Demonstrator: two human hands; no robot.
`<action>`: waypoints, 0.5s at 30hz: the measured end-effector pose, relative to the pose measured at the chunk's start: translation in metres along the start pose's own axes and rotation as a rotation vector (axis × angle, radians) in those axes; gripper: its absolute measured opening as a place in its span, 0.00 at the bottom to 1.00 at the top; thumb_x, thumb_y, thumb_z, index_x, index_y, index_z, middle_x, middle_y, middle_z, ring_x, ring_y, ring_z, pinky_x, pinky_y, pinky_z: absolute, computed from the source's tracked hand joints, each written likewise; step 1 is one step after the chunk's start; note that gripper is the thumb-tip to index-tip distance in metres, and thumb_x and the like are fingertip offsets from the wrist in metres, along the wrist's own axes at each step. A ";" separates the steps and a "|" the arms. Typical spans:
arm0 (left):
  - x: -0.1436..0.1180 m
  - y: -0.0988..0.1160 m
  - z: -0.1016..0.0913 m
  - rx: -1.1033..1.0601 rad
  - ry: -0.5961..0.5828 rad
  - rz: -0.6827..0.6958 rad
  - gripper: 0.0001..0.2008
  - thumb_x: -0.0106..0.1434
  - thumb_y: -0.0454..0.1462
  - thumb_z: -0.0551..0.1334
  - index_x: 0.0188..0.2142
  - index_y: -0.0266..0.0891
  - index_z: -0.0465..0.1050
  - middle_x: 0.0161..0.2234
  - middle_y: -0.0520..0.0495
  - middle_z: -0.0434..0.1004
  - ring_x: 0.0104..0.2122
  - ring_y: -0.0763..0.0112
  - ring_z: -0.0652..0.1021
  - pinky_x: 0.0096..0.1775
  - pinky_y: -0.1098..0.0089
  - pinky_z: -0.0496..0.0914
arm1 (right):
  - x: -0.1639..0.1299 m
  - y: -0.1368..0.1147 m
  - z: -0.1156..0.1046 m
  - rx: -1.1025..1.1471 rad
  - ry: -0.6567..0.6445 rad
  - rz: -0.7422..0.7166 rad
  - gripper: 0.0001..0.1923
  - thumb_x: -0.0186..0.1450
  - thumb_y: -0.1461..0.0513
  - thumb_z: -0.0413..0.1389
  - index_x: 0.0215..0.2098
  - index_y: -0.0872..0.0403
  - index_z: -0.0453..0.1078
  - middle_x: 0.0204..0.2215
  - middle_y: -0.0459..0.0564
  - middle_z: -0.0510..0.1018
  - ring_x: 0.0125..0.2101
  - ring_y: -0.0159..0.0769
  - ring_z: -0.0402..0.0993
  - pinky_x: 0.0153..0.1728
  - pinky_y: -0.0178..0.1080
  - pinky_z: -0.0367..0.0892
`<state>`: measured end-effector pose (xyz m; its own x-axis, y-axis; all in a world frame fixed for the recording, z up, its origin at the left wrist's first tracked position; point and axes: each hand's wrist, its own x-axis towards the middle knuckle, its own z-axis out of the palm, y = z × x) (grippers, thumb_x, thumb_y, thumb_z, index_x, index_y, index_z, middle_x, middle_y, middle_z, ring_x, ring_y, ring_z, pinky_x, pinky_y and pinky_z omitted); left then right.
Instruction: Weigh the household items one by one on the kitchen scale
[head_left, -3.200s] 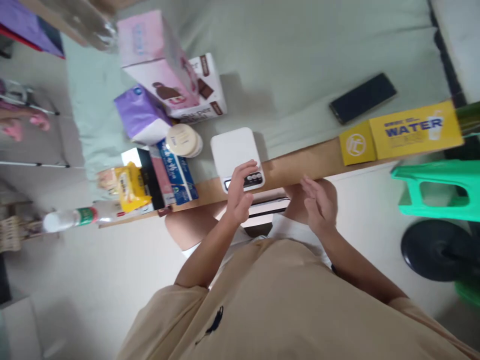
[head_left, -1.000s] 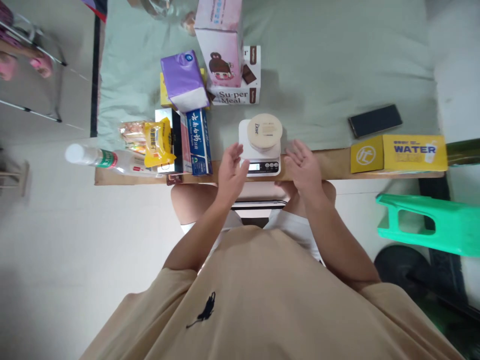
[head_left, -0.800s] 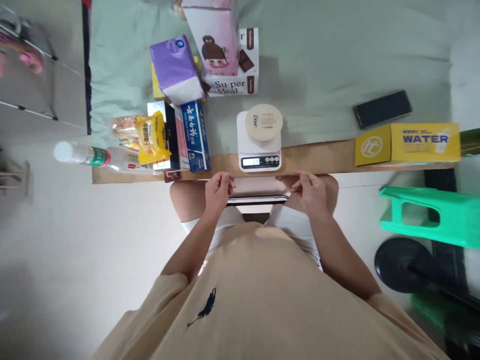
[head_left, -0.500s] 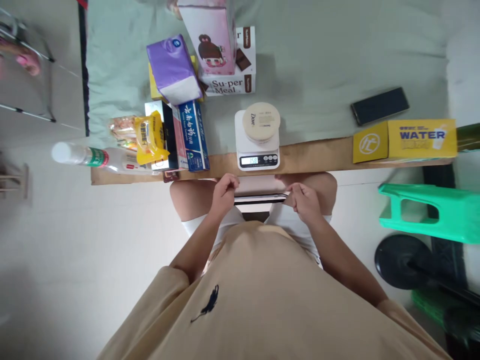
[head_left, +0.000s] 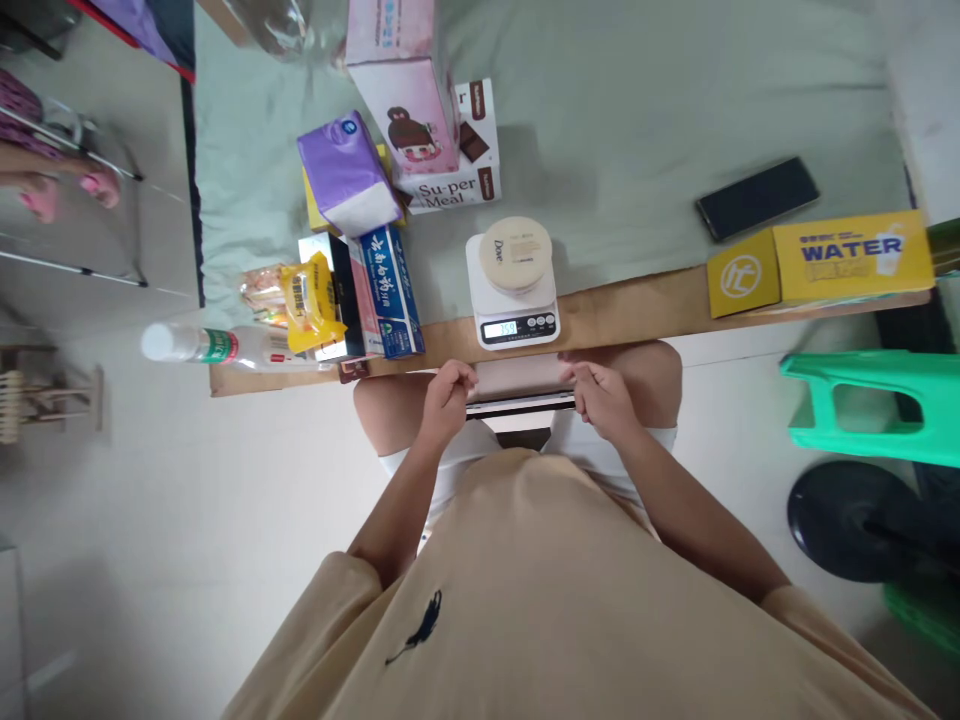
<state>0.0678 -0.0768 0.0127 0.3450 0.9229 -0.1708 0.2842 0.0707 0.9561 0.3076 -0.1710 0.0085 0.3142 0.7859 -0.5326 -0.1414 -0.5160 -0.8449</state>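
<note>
Round cream plastic Dove jar (head_left: 515,254) sat lid-up on the white digital kitchen scale (head_left: 512,302), upper centre of the frame, scale display facing the person and reading what looked like 359. Scale stood at the near edge of the wooden bed-frame board (head_left: 637,310), half on the pale green bedsheet (head_left: 637,120).

Key relation: jar lay straight ahead of both hands, just above them in the frame, beyond the board edge. Left hand (head_left: 445,396) sat below-left of the scale, right hand (head_left: 602,398) below-right, so the scale was centred between them. Both about equally near, left perhaps slightly closer to the display corner. Jar is round, so no long axis to line up with; the scale's long side ran away from the person.

Hand state: both loosely curled, apart from each other, empty, resting near the knees. They flanked a flat silver-and-pink device (head_left: 519,392) on the lap; couldn't tell whether fingertips touched it. Neither touched the scale or jar.

Surroundings: blue rectangular toothpaste carton (head_left: 387,292) just left of the scale, yellow snack packet (head_left: 309,302) and clear plastic bottle with green label (head_left: 217,345) further left, purple tissue pack (head_left: 346,182) and white Su-per Meal box (head_left: 457,170) upper left. Black smartphone (head_left: 756,198) and yellow WATER carton (head_left: 821,262) at right, well apart from the scale.
</note>
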 end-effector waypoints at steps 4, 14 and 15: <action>0.001 0.004 -0.003 -0.008 -0.130 -0.008 0.10 0.56 0.32 0.59 0.19 0.40 0.65 0.20 0.52 0.67 0.24 0.74 0.67 0.29 0.71 0.63 | 0.000 -0.006 -0.004 -0.030 0.000 -0.011 0.36 0.63 0.30 0.50 0.21 0.53 0.64 0.09 0.40 0.60 0.10 0.23 0.53 0.12 0.31 0.47; 0.037 0.022 0.004 -0.047 0.014 0.066 0.12 0.74 0.43 0.54 0.38 0.42 0.72 0.23 0.56 0.67 0.21 0.77 0.68 0.27 0.74 0.65 | 0.034 -0.030 -0.004 0.073 -0.079 -0.226 0.17 0.59 0.62 0.56 0.47 0.48 0.72 0.48 0.49 0.81 0.50 0.37 0.82 0.54 0.46 0.80; 0.044 0.024 0.003 -0.030 0.086 0.095 0.09 0.73 0.41 0.56 0.43 0.43 0.73 0.26 0.54 0.69 0.25 0.77 0.71 0.31 0.74 0.69 | 0.040 -0.035 -0.002 0.050 -0.097 -0.280 0.20 0.58 0.64 0.56 0.49 0.47 0.72 0.51 0.49 0.80 0.55 0.38 0.80 0.59 0.48 0.78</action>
<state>0.0926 -0.0355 0.0272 0.2905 0.9551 -0.0590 0.2260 -0.0086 0.9741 0.3267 -0.1220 0.0172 0.2567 0.9254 -0.2788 -0.1090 -0.2588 -0.9597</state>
